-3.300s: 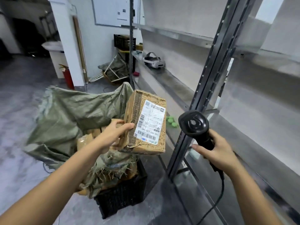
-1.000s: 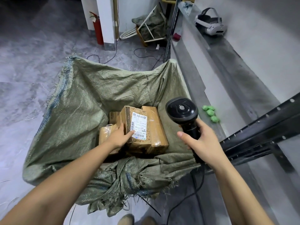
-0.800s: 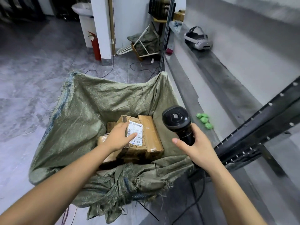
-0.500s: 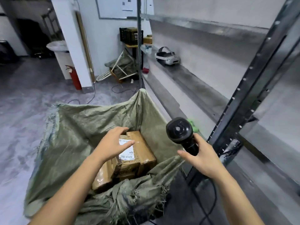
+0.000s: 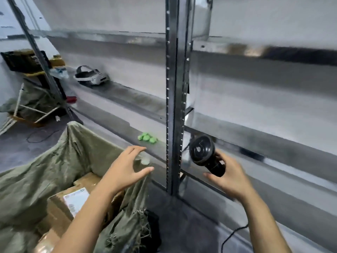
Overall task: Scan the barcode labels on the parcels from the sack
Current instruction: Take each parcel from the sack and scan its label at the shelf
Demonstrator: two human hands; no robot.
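L hand (image 5: 125,172) spread open, empty, above brown cardboard parcel w/ white label (image 5: 71,203) in green woven sack (image 5: 45,172); R hand (image 5: 228,178) wraps black handheld scanner (image 5: 204,154), raised off sack, prob ready to aim

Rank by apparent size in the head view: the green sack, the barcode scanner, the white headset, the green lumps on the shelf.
1. green sack
2. barcode scanner
3. white headset, close to the scanner and farther off, so unsure
4. green lumps

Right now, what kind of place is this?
Probably a parcel storeroom or small warehouse: tall metal shelving, a green woven sack holding a labelled cardboard parcel, and a black barcode scanner in the right hand.
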